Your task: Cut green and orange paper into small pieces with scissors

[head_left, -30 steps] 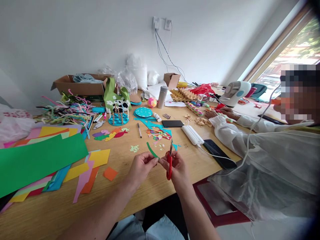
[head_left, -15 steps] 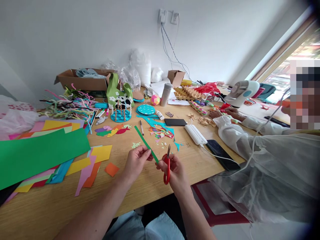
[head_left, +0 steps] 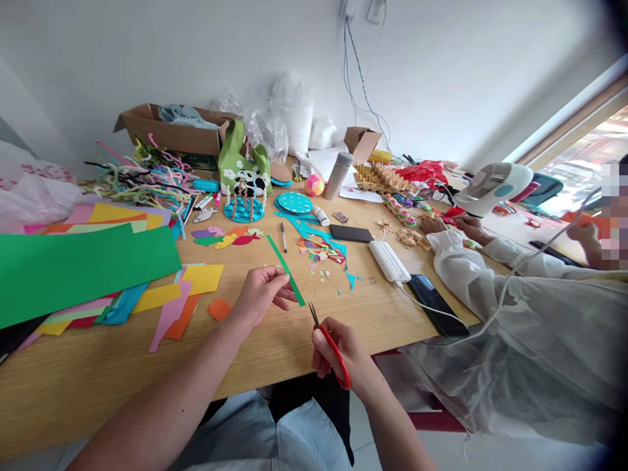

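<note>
Over wooden table (head_left: pixel 88 376), slim paper strip (head_left: pixel 278 257), pointed scissors (head_left: pixel 336 354)

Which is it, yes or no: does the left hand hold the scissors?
No, the right hand grips the scissors, the left hand a green strip.

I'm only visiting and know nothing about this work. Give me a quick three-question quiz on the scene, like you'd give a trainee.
1. What is in the person's right hand?
a) a slim pen
b) red-handled metal scissors
c) a grey cylindrical flask

2. True or false: a large green paper sheet lies on top of a pile of coloured papers.

3. Fill the gap: a narrow green paper strip is in the person's ____ hand.

Key:
1. b
2. True
3. left (the left hand pinches it)
</note>
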Demonstrator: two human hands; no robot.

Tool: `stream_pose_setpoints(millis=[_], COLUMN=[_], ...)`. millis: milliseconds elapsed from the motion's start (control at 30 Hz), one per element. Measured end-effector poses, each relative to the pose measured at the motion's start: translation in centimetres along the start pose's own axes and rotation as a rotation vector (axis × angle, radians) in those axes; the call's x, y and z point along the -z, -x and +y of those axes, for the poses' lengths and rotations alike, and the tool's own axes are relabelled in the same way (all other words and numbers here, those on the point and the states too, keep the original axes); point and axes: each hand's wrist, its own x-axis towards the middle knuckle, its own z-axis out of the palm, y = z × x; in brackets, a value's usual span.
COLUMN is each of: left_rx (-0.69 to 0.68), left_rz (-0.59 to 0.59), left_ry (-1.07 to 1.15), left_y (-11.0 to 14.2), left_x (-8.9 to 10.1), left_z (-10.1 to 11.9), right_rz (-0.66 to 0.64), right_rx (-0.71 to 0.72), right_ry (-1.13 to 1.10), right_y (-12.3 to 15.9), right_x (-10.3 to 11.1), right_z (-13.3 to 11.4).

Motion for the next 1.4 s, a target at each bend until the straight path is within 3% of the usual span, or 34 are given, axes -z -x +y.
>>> stream_pose_setpoints(millis=[1400], left_rx=[0.045], left_rz=[-0.043], left_ry=[-0.03], left_y=[0.1], left_x=[-0.2], left_z=[-0.4], right_rz=[-0.025], right_rx=[-0.03], right_ry=[-0.007], right_y=[-1.1], right_x=[-1.0], right_z=[0.2])
